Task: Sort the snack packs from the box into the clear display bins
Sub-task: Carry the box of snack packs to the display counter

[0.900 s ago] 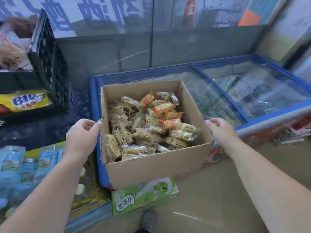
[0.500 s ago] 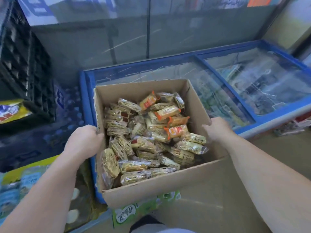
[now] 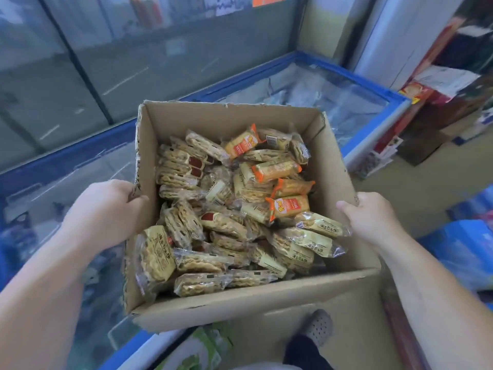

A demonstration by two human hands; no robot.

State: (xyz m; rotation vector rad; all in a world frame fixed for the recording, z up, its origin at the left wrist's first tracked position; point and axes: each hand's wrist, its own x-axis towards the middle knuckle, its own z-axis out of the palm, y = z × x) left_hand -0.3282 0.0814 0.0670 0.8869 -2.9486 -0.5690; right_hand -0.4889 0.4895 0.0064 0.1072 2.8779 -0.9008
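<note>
An open cardboard box [image 3: 256, 303] fills the middle of the view, lifted off the freezer and tilted toward me. It is packed with several clear-wrapped yellow snack packs [image 3: 226, 228] and a few orange ones [image 3: 289, 206]. My left hand [image 3: 104, 212] grips the box's left wall, fingers curled over the rim. My right hand [image 3: 370, 217] grips the right wall the same way. No clear display bins are in view.
A blue-framed glass-top chest freezer [image 3: 346, 97] runs behind and under the box. Stacked cartons and goods [image 3: 440, 108] stand at the right. Blue packages [image 3: 469, 247] lie at the right edge. A green carton [image 3: 197, 353] and my shoe [image 3: 318, 327] are on the floor below.
Both hands closed on the box's side walls and lifted it off the freezer toward me. The view has swung to the right, and the black crate on the left has left the frame.
</note>
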